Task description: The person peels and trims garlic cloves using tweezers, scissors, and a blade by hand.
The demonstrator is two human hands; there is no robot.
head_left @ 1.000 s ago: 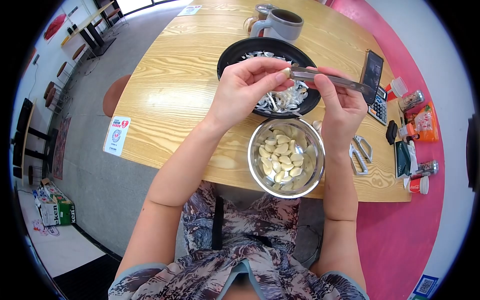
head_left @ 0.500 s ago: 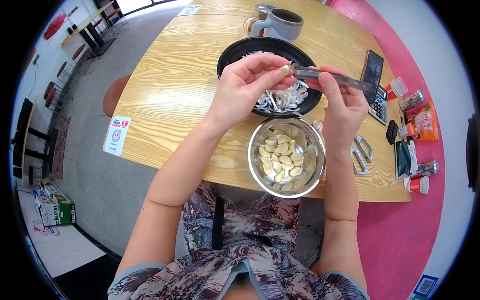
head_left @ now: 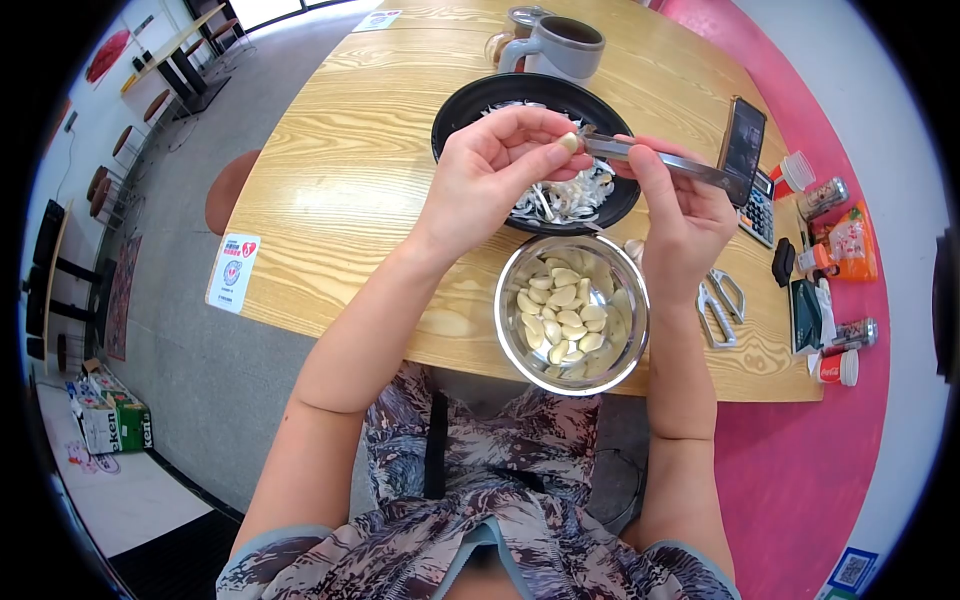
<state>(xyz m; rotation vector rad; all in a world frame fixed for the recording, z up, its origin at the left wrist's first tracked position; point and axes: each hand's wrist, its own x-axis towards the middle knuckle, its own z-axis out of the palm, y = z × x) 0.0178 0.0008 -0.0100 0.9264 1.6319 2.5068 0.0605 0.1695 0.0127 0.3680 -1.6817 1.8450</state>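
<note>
My left hand (head_left: 490,175) pinches a pale garlic clove (head_left: 569,142) between thumb and fingertips, above the black pan. Closed around a narrow, flat metal tool that looks like tweezers (head_left: 690,166), my right hand (head_left: 685,205) keeps its tip against the clove, where a bit of brownish skin shows. Beneath both hands, the round black pan (head_left: 450,105) holds white papery peelings (head_left: 565,200). Closer to my body stands a shiny steel bowl (head_left: 630,345) with several peeled garlic cloves (head_left: 565,310) in it. Partly behind my right wrist lies another garlic piece (head_left: 634,250).
A grey mug (head_left: 570,55) and a lidded glass jar (head_left: 527,17) stand behind the pan. To the right are a propped phone (head_left: 742,150), a calculator (head_left: 758,215), grey-handled scissors (head_left: 722,305), a red cup (head_left: 838,368) and an orange packet (head_left: 852,245). The wooden table's (head_left: 330,170) edge curves at left.
The tool's tip and the clove have shifted very slightly, and the tool has tilted a little in my right hand. Both hands keep their hold; the bowl and pan look unchanged.
</note>
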